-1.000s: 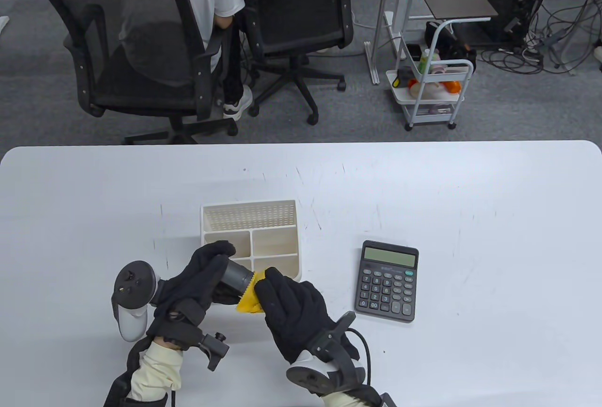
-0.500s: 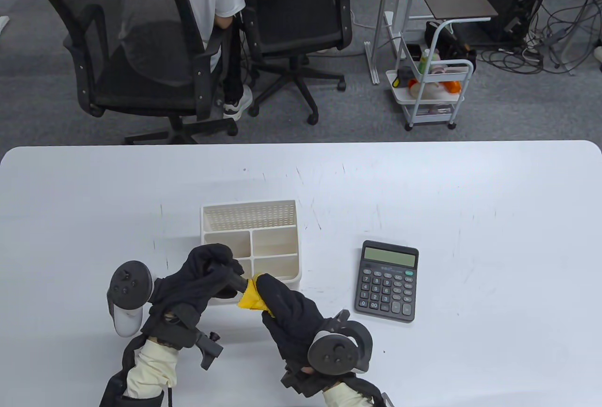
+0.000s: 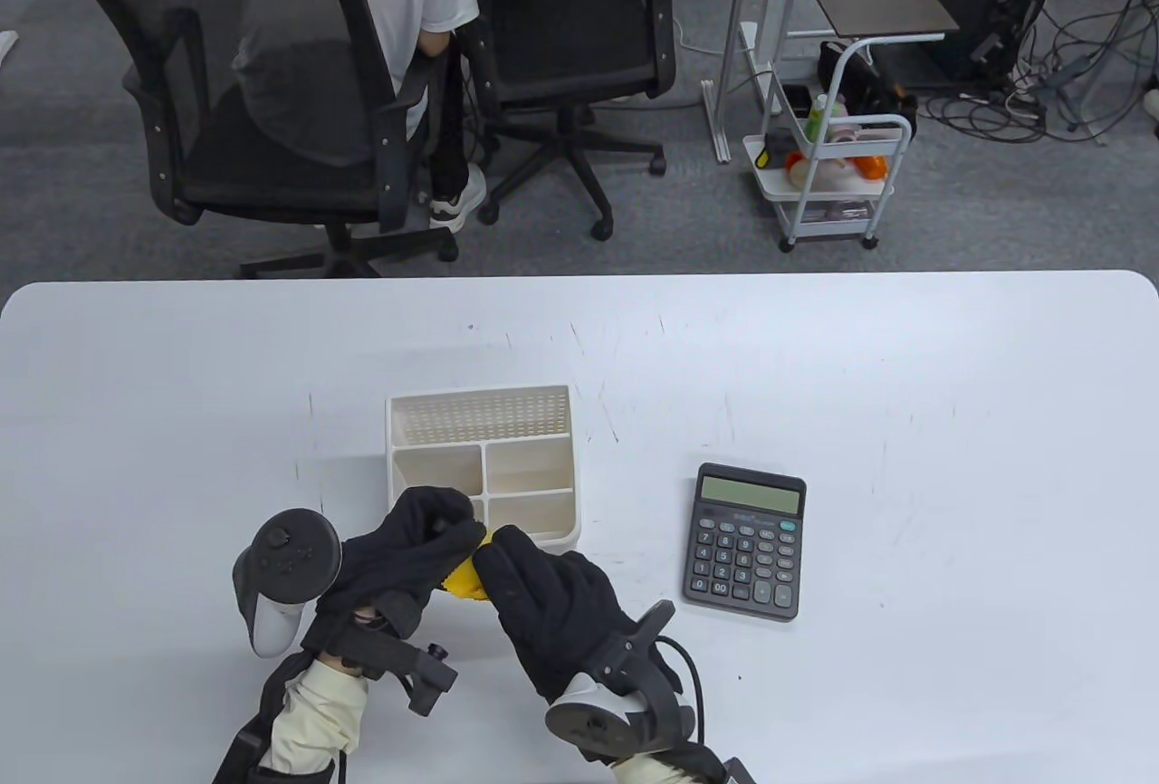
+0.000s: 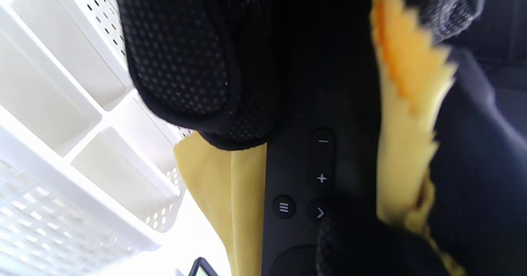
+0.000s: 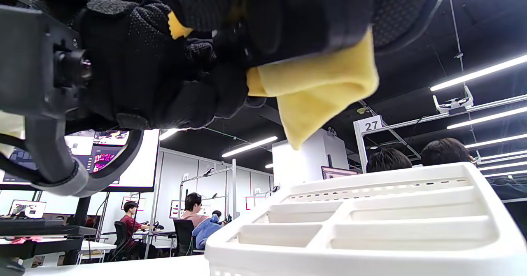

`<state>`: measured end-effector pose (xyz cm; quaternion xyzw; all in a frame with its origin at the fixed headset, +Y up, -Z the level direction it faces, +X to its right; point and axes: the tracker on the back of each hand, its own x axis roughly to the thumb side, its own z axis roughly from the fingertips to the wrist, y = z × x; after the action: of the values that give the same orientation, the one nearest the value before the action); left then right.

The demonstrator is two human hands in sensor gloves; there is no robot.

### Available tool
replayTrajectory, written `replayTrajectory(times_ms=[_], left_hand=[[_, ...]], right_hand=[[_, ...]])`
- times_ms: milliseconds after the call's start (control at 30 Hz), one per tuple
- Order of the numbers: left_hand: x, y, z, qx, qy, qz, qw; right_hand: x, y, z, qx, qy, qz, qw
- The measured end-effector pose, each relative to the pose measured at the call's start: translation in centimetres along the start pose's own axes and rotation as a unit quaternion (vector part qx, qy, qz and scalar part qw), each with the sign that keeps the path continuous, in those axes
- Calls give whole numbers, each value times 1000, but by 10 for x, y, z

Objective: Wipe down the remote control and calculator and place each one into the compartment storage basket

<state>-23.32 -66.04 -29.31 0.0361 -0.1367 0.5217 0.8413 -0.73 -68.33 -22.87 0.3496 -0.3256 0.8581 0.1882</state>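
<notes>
— Gripping what, those left fingers (image 4: 181, 61)?

— The dark remote control (image 4: 304, 173). The left hand (image 3: 407, 553) curls round it, fingers over the top; in the left wrist view its minus, plus and menu buttons show just below the fingertips.

— And the right hand (image 3: 543, 598)?

— Its fingers are curled on a yellow cloth (image 3: 464, 580), pinching it against the remote. The cloth wraps both sides of the remote's body; in the right wrist view a corner of it (image 5: 317, 90) hangs below the right fingers.

— The two hands meet?

— Fingertips touching, the cloth showing between them.

— What lies beyond the fingers?

— Just past the left fingertips, the white compartment storage basket (image 3: 566, 422). Its near rim is partly hidden by the left hand. The compartments that show hold nothing.

— The calculator (image 3: 747, 540)?

— Flat on the white table (image 3: 951, 458), well off to the right of the right fingers, apart from basket and hands.

— Farther out?

— Black office chairs (image 3: 253, 96) with a seated person, and a white cart (image 3: 838, 177).
</notes>
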Motion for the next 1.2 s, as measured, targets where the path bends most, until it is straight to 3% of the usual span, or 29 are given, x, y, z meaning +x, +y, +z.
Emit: replayTrajectory(times_ms=[233, 333, 433, 600, 967, 1200], left_hand=[[-12, 24, 4, 57, 27, 55, 997], [-14, 23, 3, 44, 32, 60, 997], [-13, 17, -1, -15, 12, 68, 997], [-10, 17, -2, -8, -7, 72, 997], [0, 0, -2, -30, -11, 20, 999], [5, -4, 1, -6, 1, 9, 1000]], right_hand=[[-10, -4, 2, -10, 18, -8, 1000], [-11, -5, 2, -23, 26, -27, 999], [-15, -8, 3, -32, 48, -60, 996], [-26, -9, 3, -41, 102, -137, 984], [-8, -5, 1, -22, 38, -37, 998], [6, 3, 2, 17, -44, 54, 997]])
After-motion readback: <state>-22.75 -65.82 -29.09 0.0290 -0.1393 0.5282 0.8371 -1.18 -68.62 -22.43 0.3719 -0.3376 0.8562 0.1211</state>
